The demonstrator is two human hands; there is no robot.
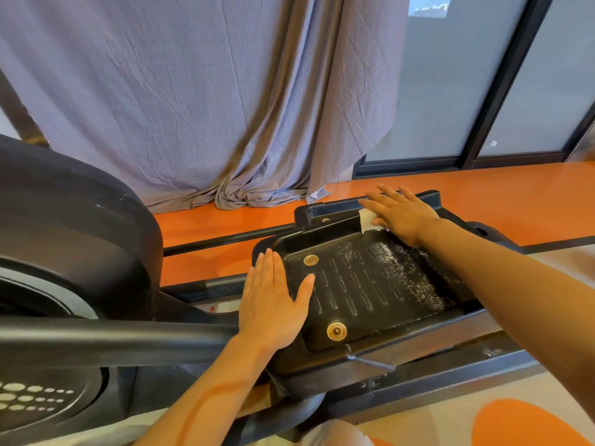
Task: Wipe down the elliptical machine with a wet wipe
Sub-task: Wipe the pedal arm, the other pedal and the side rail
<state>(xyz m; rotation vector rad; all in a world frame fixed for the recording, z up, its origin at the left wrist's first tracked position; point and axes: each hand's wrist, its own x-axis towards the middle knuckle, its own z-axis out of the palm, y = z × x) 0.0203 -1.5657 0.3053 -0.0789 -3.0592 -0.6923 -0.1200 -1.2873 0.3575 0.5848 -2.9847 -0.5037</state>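
Elliptical machine, black and bulky, fills the lower part of the head view, with its rounded flywheel housing (74, 239) at the left and one wide black plastic foot pedal (370, 284) in the centre. The pedal has a ribbed tread, raised side walls and two brass-coloured bolts. Its far half glistens with streaks of moisture; the near half looks dull and dry.

The right hand (402, 214) lies flat with fingers spread, pressing a small crumpled white wet wipe (367, 220) against the pedal's far raised wall. Only a corner of the wipe shows beside the palm. The left hand (273, 300) rests open and flat on the pedal's near-left edge, holding nothing, thumb reaching onto the tread.

An orange glossy floor (225, 223) runs beneath, with a grey-blue curtain (193, 107) pooled on it and dark-framed glass doors (483, 91) behind.

The machine looks heavy and rigid, though the pedal probably swings on its arm, so bracing it at the edge seems sensible. The wipe is likely thin, limp and slippery, best kept under a flat palm; the ribs may snag or shred it.
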